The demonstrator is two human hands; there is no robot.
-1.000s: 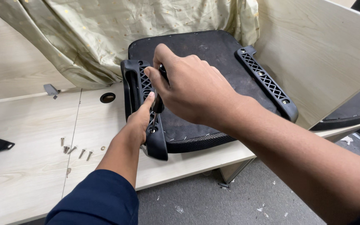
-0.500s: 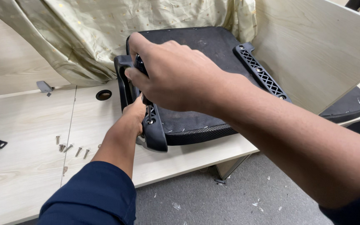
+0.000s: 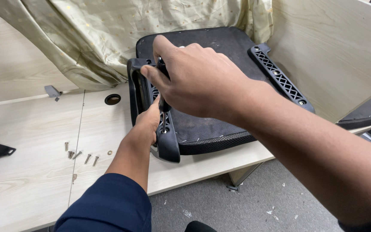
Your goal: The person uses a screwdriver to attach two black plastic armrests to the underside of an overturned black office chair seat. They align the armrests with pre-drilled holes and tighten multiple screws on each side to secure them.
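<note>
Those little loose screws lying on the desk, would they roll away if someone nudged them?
Probably only a little. The screws lie flat on the pale wooden desk, and their wider heads would likely make them curl in small arcs rather than run straight. They look like metal, so stiff and light. The small washer beside them lies flat and should stay put.

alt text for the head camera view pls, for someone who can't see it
The right hand drives a screwdriver down into a black armrest bracket on an upturned chair seat, while the left hand steadies it. Loose screws lie on the pale wooden table.
</note>
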